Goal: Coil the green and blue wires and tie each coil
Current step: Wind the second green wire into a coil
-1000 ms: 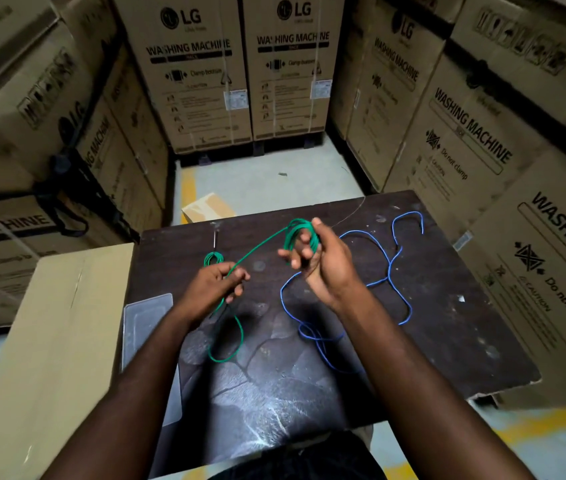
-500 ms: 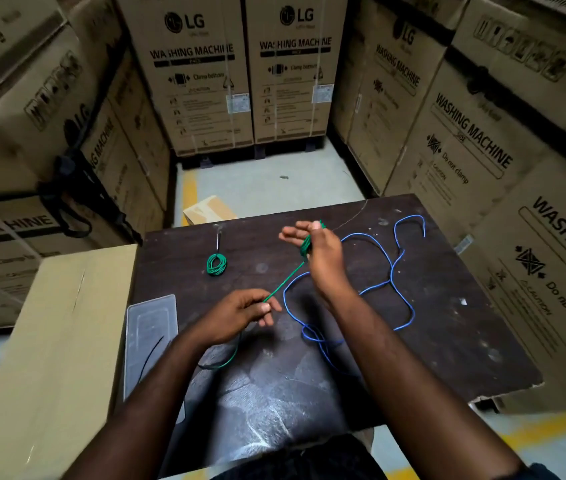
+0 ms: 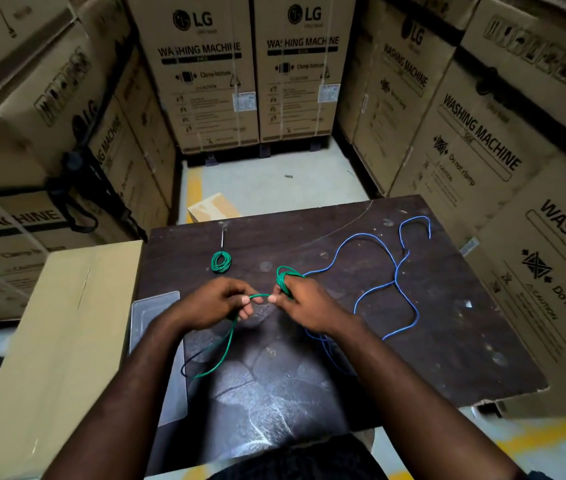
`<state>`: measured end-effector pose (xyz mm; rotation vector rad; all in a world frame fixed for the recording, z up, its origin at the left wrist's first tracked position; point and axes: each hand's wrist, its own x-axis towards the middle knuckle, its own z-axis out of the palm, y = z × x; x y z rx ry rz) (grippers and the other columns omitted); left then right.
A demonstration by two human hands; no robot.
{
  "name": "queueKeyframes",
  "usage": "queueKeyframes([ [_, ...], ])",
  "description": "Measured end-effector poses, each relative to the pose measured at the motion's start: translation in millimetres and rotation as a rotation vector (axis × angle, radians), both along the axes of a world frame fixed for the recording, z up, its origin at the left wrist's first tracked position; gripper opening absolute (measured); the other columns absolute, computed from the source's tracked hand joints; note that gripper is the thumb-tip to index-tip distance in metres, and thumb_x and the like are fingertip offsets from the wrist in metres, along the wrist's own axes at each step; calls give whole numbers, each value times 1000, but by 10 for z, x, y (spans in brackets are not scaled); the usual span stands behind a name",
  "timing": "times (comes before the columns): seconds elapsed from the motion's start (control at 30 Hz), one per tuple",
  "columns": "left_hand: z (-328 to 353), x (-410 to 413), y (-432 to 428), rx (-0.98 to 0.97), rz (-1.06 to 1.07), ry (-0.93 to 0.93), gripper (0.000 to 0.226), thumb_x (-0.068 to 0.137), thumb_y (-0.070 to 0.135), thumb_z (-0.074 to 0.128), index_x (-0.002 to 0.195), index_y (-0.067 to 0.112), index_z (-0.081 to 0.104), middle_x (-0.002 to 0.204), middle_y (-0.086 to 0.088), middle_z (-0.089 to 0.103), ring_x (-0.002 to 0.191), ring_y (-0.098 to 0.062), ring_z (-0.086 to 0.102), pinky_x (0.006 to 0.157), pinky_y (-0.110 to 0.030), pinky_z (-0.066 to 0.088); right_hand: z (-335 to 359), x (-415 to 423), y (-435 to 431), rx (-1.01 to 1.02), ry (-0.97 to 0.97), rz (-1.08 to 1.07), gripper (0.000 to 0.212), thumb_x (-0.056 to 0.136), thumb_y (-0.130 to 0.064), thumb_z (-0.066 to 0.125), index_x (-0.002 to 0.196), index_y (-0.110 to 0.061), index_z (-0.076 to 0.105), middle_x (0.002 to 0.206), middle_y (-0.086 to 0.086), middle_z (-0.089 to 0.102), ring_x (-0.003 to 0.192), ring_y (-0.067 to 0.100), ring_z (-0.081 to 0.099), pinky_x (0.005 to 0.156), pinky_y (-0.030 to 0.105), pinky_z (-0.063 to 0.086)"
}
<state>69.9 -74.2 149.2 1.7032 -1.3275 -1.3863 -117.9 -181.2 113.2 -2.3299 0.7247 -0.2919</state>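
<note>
A green wire [image 3: 227, 344] runs between both hands above the dark table [image 3: 447, 358]. My right hand [image 3: 304, 306] has several green loops wound around its fingers and pinches the strand. My left hand [image 3: 217, 303] grips the same strand a short way to the left; the loose tail hangs down from it onto the table. A small finished green coil [image 3: 220, 262] lies on the table beyond my left hand. The blue wire [image 3: 392, 275] lies uncoiled in loose curves to the right, partly hidden under my right wrist.
Tall washing machine cartons wall in the table on all sides. A flat cardboard box [image 3: 49, 341] abuts the table's left edge. A clear plastic sheet [image 3: 155, 313] lies at the table's left under my left arm. A small screwdriver-like tool [image 3: 223, 235] sits near the far edge.
My right hand came back toward me with the green loops. My left hand moved up beside it, so the strand between them is now short.
</note>
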Motion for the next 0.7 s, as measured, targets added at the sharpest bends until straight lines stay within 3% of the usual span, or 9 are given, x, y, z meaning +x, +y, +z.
queueKeyframes([
  [0.1, -3, 50, 9, 0, 15, 21, 23, 98, -4, 43, 104, 4, 63, 79, -4, 63, 65, -3, 59, 67, -16, 50, -19, 26, -13, -148, -62, -12, 30, 95, -35, 50, 76, -11, 50, 76, 9, 58, 71, 27, 52, 63, 35, 34],
  [0.2, 0, 128, 15, 27, 67, 44, 26, 98, -6, 40, 104, 6, 62, 85, -7, 66, 66, -4, 62, 64, -17, 51, -62, 26, -21, -160, -90, -77, 29, 96, -35, 47, 73, -18, 45, 74, 10, 59, 69, 27, 52, 62, 31, 30],
  [0.3, -29, 188, 53, 37, 216, 112, 28, 100, -6, 34, 101, -1, 61, 84, -13, 67, 56, -6, 60, 54, -18, 50, -95, -2, -38, 171, -228, -234, 26, 97, -35, 49, 79, -18, 56, 62, 2, 58, 57, 15, 55, 59, 32, 41],
  [0.37, -77, 222, 89, 25, 324, 136, 27, 101, -4, 33, 103, -2, 60, 83, -15, 64, 50, -6, 56, 48, -16, 47, -78, -11, -76, 438, -398, -345, 21, 98, -24, 51, 80, -15, 57, 53, -3, 55, 47, 10, 53, 52, 24, 43],
  [0.47, -305, 319, 153, 71, 443, 4, 26, 102, 1, 35, 108, -1, 60, 84, -13, 65, 41, -4, 54, 39, -14, 39, -11, -41, -196, 568, -572, -456, 23, 99, -16, 49, 78, -8, 56, 44, -5, 52, 42, 10, 54, 52, 19, 44],
  [0.6, -764, 416, 244, 207, 453, -259, 26, 97, -2, 41, 100, -1, 67, 68, -1, 69, 33, -3, 46, 35, -12, 34, 49, -76, -310, 738, -771, -563, 23, 99, -13, 48, 78, -7, 55, 42, -6, 42, 42, 14, 57, 75, 34, 53],
  [0.7, -991, 476, 324, 287, 426, -433, 27, 88, 1, 51, 79, 14, 73, 68, -1, 74, 51, -9, 61, 49, -17, 45, 117, -91, -380, 866, -930, -630, 23, 99, -12, 45, 78, -7, 54, 43, -7, 39, 40, 14, 54, 83, 41, 51],
])
